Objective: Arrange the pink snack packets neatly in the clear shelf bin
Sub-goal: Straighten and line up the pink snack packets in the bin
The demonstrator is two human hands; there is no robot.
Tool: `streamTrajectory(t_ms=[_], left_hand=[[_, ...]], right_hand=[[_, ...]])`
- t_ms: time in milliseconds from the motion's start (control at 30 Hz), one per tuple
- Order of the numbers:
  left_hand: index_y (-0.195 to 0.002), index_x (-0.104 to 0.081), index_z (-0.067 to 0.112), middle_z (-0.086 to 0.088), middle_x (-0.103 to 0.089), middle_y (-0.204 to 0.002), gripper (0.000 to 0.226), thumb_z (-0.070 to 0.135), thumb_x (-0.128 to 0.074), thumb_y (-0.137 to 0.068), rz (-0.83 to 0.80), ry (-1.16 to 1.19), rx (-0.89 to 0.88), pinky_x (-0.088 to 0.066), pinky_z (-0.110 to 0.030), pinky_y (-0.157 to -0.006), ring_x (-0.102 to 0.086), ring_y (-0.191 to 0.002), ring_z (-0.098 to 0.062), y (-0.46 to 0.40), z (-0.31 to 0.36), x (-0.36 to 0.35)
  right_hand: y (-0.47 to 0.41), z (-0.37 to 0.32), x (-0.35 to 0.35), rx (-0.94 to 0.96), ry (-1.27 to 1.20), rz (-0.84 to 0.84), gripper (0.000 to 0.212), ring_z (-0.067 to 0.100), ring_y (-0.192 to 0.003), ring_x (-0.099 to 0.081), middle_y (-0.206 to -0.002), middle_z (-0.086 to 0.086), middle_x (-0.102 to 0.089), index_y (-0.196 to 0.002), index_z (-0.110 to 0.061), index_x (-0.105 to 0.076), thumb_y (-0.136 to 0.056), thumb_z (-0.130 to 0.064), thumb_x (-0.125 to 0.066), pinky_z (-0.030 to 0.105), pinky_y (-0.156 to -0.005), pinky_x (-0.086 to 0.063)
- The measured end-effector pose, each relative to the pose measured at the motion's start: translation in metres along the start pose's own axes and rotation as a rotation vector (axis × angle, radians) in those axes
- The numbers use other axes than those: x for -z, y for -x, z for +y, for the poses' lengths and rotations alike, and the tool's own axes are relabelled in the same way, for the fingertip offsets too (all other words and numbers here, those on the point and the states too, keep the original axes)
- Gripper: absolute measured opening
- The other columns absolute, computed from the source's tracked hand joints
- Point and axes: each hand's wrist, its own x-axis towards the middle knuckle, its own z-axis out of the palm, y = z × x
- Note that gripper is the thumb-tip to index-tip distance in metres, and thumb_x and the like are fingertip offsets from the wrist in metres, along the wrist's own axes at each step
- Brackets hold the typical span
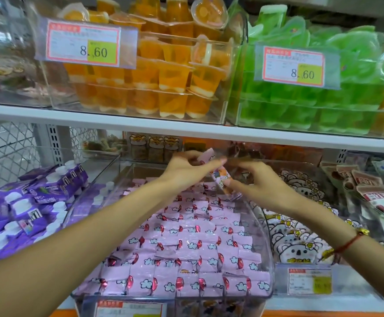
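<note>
A clear shelf bin (269, 259) on the lower shelf holds several rows of pink snack packets (186, 248) printed with white clouds and red shapes. Both my hands reach over its far end. My left hand (186, 167) pinches the top of a pink packet (219, 173) that is held up above the rows. My right hand (258, 179) pinches the lower part of the same packet, and more packets may be bunched in that grip. The bin's far end is partly hidden behind my hands.
Purple pouches with white caps (33, 202) fill the bin to the left. Koala-printed packets (301, 236) fill the bin to the right. The white shelf board (186, 126) hangs close above my hands, carrying bins of orange jelly cups (154, 72) and green jelly cups (312, 99).
</note>
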Motion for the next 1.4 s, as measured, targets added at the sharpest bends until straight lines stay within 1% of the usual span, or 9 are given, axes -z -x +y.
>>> streamTrajectory(t_ms=[200,300,400,533,767,900,1033,1200,1400], left_hand=[[-0.137,-0.043,0.016,-0.006,-0.047,-0.140,0.040,0.031,-0.028,-0.103,-0.236,-0.331,0.036,-0.034,-0.029,-0.100,-0.047,-0.123,-0.019,-0.028,-0.026,-0.001],[-0.141,-0.039,0.020,-0.013,-0.053,-0.125,0.039,0.020,-0.031,-0.103,-0.451,-0.573,0.059,-0.045,-0.035,-0.088,-0.052,-0.105,-0.023,-0.035,-0.043,-0.007],[-0.132,-0.049,0.023,-0.009,-0.054,-0.126,0.038,0.034,-0.027,-0.103,-0.467,-0.878,-0.042,-0.041,-0.035,-0.091,-0.053,-0.110,-0.023,-0.043,-0.050,-0.012],[-0.113,-0.058,0.016,-0.007,-0.057,-0.122,0.040,0.034,-0.025,-0.101,-0.405,-1.192,-0.188,-0.039,-0.036,-0.092,-0.051,-0.112,-0.025,-0.047,-0.056,0.000],[-0.127,-0.053,0.018,-0.006,-0.052,-0.133,0.036,0.029,-0.031,-0.100,-0.357,-1.095,-0.222,-0.040,-0.037,-0.099,-0.048,-0.119,-0.025,-0.040,-0.053,0.003],[-0.136,-0.043,0.024,-0.005,-0.054,-0.127,0.038,0.019,-0.038,-0.099,-0.321,-0.932,-0.268,-0.047,-0.034,-0.087,-0.055,-0.107,-0.022,-0.037,-0.046,-0.003],[-0.138,-0.040,0.028,-0.003,-0.060,-0.115,0.041,0.027,-0.045,-0.098,-0.308,-0.901,-0.296,-0.052,-0.035,-0.080,-0.059,-0.097,-0.022,-0.039,-0.041,-0.018],[-0.134,-0.049,0.029,0.000,-0.057,-0.130,0.042,0.044,-0.045,-0.096,-0.420,-1.194,-0.333,-0.045,-0.031,-0.084,-0.056,-0.112,-0.022,-0.049,-0.047,-0.026],[-0.135,-0.047,0.029,-0.003,-0.056,-0.126,0.041,0.043,-0.043,-0.097,-0.465,-1.188,-0.148,-0.040,-0.030,-0.079,-0.052,-0.100,-0.019,-0.058,-0.051,-0.034]], right_hand=[[-0.005,0.027,-0.003,-0.202,-0.198,0.230,0.031,-0.002,-0.084,-0.063,-0.096,-0.010,-0.067,-0.112,-0.018,-0.047,-0.088,-0.024,-0.065,0.006,-0.066,-0.045],[-0.014,0.034,-0.012,-0.301,-0.125,0.151,0.010,0.024,-0.092,-0.065,-0.101,0.005,-0.069,-0.096,-0.021,-0.053,-0.092,-0.025,-0.061,0.029,-0.077,-0.052],[-0.025,0.033,-0.021,-0.263,0.017,0.121,0.046,0.025,-0.074,-0.065,-0.089,0.009,-0.068,-0.131,-0.010,-0.037,-0.092,-0.018,-0.058,0.033,-0.065,-0.054],[-0.043,0.033,-0.021,-0.168,0.281,0.016,0.062,0.026,-0.066,-0.062,-0.083,0.009,-0.065,-0.136,-0.021,-0.033,-0.082,-0.008,-0.061,0.027,-0.051,-0.046],[-0.062,0.037,-0.031,-0.246,0.637,-0.273,0.030,0.028,-0.120,-0.048,-0.130,0.005,-0.051,-0.116,-0.022,-0.063,-0.087,-0.025,-0.063,0.036,-0.096,-0.046],[-0.052,0.030,-0.015,-0.225,0.590,-0.389,0.031,0.023,-0.104,-0.052,-0.123,0.008,-0.054,-0.120,-0.019,-0.060,-0.090,-0.023,-0.052,0.027,-0.083,-0.043],[-0.002,0.018,-0.012,-0.229,0.451,-0.103,0.023,0.021,-0.079,-0.056,-0.101,0.007,-0.065,-0.108,-0.016,-0.064,-0.093,-0.024,-0.049,0.027,-0.069,-0.045],[0.039,0.013,-0.010,-0.222,0.267,0.044,0.031,0.018,-0.108,-0.052,-0.115,0.001,-0.055,-0.123,-0.017,-0.062,-0.096,-0.023,-0.047,0.020,-0.078,-0.033],[0.041,0.016,-0.012,-0.233,0.207,0.049,0.032,0.010,-0.097,-0.048,-0.113,-0.001,-0.051,-0.125,-0.018,-0.060,-0.097,-0.024,-0.046,0.018,-0.073,-0.028]])
